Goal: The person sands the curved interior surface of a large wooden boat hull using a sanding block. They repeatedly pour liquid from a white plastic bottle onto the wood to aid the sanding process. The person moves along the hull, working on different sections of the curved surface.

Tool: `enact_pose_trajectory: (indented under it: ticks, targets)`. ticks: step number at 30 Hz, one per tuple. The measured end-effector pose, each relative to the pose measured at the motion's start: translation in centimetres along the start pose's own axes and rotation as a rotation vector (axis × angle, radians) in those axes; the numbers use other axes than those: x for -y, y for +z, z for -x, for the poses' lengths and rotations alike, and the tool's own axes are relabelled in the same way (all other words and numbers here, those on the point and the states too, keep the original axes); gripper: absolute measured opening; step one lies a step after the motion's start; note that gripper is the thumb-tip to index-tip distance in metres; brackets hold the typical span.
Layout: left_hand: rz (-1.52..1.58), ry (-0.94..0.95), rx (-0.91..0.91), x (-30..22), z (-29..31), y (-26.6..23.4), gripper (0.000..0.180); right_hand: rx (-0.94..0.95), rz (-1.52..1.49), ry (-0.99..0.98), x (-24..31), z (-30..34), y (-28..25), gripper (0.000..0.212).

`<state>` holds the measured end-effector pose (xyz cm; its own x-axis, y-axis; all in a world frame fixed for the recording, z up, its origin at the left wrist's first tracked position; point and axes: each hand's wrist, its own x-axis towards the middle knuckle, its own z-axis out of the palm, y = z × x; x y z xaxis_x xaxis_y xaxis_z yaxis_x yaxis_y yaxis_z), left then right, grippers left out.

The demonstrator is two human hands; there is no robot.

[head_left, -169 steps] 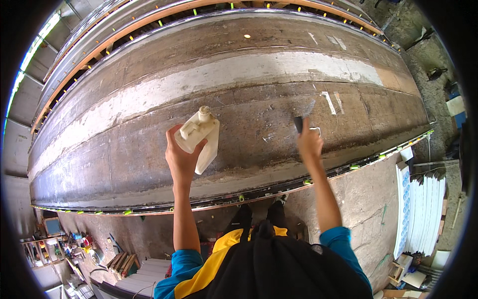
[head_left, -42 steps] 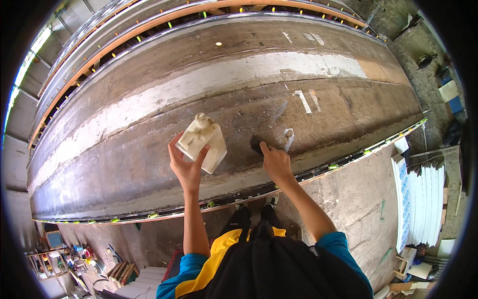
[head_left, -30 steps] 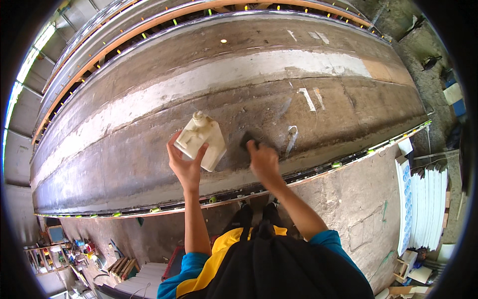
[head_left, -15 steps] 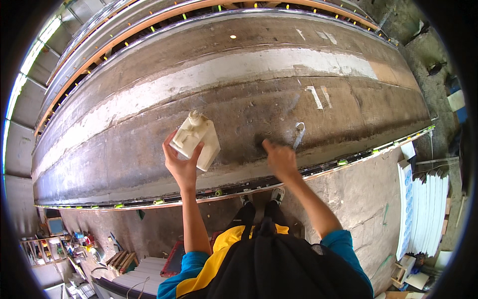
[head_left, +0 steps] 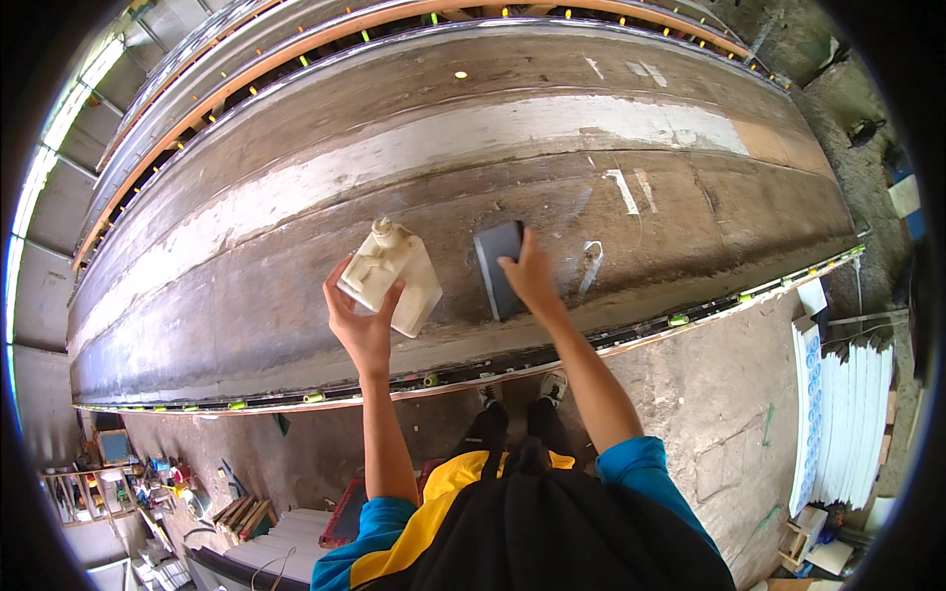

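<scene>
Held in my left hand (head_left: 367,320) is a cream plastic jug (head_left: 399,281) with a short neck, tilted above a long brown curved board-like surface (head_left: 434,212). My fingers and thumb grip it near one side. To the right of the jug, my right hand (head_left: 532,271) grasps a flat dark grey rectangular plate (head_left: 501,271) with a paler left edge. The thumb lies on its face, while the other fingers are partly hidden behind it. Whether the plate touches the brown surface I cannot tell.
A pale band (head_left: 394,153) runs along the curved surface, with a row of small green clips (head_left: 431,380) at its near edge. White panels (head_left: 852,414) stand at the right. Tools and wood pieces (head_left: 241,517) lie at the lower left.
My right hand has moved a little up and left, and the grey plate now shows its broad face, where before it was barely visible. My left hand and the jug have hardly moved.
</scene>
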<state>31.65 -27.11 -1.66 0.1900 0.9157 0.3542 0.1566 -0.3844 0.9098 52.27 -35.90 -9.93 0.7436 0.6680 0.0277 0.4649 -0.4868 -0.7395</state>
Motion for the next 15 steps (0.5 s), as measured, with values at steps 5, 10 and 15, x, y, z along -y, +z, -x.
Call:
enact_pose_trajectory:
  ticks: [5, 10, 15]
  targets:
    - [-0.062, 0.011, -0.036, 0.8, 0.5, -1.6, 0.062, 0.03, 0.252, 0.104, -0.4, 0.1, -6.4, 0.062]
    - [-0.104, 0.019, -0.022, 0.8, 0.7, -1.7, 0.062, 0.131, 0.085, 0.015, 2.5, 1.1, -2.5, 0.059]
    - [-0.084, 0.035, -0.012, 0.6, 0.6, -1.2, 0.062, 0.179, 0.101, 0.036, 0.2, 1.3, -2.6, 0.064]
